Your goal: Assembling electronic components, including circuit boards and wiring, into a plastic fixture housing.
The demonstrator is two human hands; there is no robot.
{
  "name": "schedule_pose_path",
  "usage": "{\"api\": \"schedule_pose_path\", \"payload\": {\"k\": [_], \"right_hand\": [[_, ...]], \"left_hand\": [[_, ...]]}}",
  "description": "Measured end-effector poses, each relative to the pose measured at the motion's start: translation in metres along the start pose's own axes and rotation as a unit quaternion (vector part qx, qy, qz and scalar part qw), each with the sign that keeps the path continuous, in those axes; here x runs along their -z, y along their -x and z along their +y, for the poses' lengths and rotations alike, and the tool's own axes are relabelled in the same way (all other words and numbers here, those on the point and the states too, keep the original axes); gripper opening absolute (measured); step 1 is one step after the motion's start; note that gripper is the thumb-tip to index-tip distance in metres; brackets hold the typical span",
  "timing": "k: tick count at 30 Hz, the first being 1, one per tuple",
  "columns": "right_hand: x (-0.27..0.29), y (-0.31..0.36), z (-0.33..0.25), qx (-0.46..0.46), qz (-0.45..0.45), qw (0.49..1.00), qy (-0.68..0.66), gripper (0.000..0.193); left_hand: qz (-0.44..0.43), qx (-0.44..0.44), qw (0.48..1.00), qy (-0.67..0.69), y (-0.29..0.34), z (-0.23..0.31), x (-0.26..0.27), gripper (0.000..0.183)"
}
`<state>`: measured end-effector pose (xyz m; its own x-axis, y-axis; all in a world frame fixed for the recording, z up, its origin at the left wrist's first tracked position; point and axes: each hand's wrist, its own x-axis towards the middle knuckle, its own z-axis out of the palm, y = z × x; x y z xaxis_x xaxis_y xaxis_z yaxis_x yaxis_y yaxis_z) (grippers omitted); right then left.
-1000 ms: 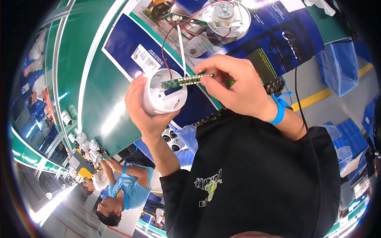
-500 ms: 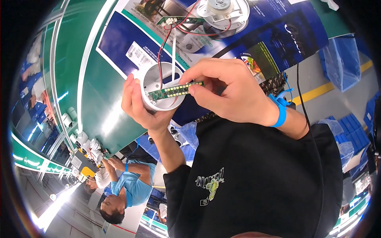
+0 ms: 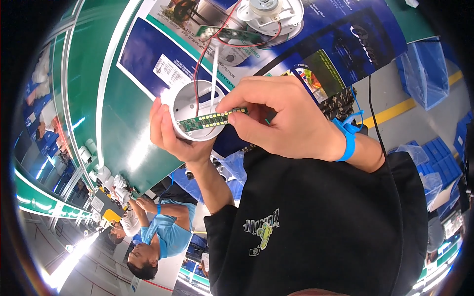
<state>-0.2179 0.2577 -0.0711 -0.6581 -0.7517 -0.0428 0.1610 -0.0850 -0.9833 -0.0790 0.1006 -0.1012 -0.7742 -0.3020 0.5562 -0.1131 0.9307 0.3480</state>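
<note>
My left hand (image 3: 173,130) is closed around a round white plastic housing (image 3: 183,101), its open mouth facing up. A narrow green circuit board (image 3: 210,120) with rows of pale yellow LEDs lies across that mouth. Its right end is pinched between the thumb and fingers of my right hand (image 3: 281,116), which has a blue strap (image 3: 348,140) at the wrist. Red and black wires and a white cable (image 3: 215,74) rise out of the housing. They run toward a second green board (image 3: 232,35) and a white round base with a motor (image 3: 270,15).
Flattened printed cardboard (image 3: 143,49) covers part of the green worktable (image 3: 121,118). A black cord (image 3: 374,103) hangs at the right, near a clear blue plastic bag (image 3: 427,74). At lower left, a person in a light blue shirt (image 3: 168,227) works beside white parts.
Both hands, the housing and the LED board have shifted slightly left and down. The motor base and the second board have also moved a little left, the board now lying flatter.
</note>
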Motion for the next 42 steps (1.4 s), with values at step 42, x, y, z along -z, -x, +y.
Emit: {"api": "schedule_pose_path", "payload": {"k": [42], "right_hand": [[0.015, -0.043, 0.013, -0.278, -0.2, 0.932, -0.119, 0.017]], "left_hand": [[-0.041, -0.083, 0.995, -0.041, -0.028, 0.012, -0.021, 0.066]]}}
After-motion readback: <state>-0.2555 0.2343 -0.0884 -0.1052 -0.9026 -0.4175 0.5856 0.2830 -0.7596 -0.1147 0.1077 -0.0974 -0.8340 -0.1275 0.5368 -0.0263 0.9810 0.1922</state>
